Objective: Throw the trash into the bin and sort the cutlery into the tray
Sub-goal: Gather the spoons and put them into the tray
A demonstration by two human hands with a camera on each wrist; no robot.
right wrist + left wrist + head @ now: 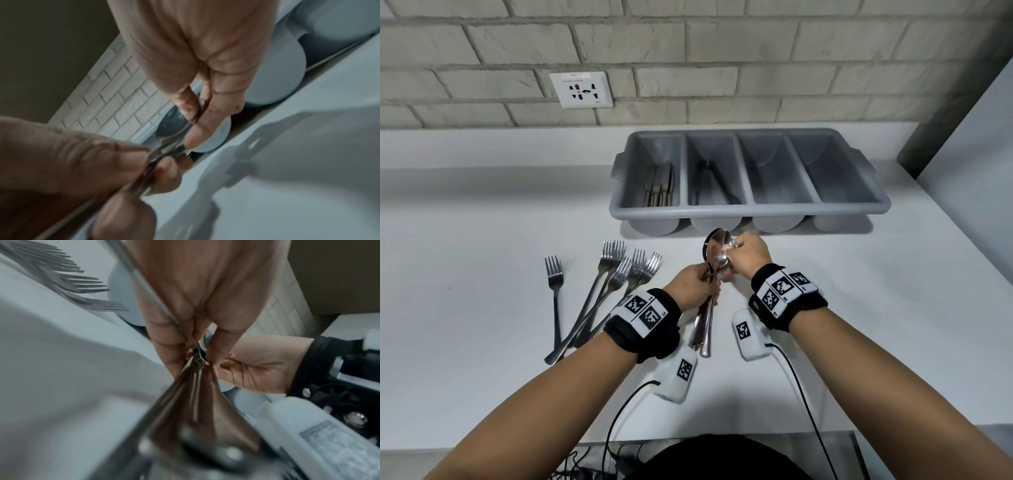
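Note:
A bundle of several metal spoons (pixel 714 260) is held above the white counter, just in front of the grey cutlery tray (pixel 750 214). My left hand (pixel 695 282) grips the spoon handles (pixel 193 386) in the middle. My right hand (pixel 748 253) pinches the spoon bowls (pixel 174 129) at the far end. Several forks (pixel 616 274) lie fanned out on the counter left of my left hand. The tray's leftmost compartment holds knives (pixel 659 188). Its second compartment holds dark utensils (pixel 717 183). The two right compartments look empty.
A brick wall with a socket (pixel 581 89) runs behind the counter. A grey panel (pixel 962 102) closes off the right side. Cables (pixel 619 411) hang from my wrist units over the counter's front edge. No bin or trash is in view.

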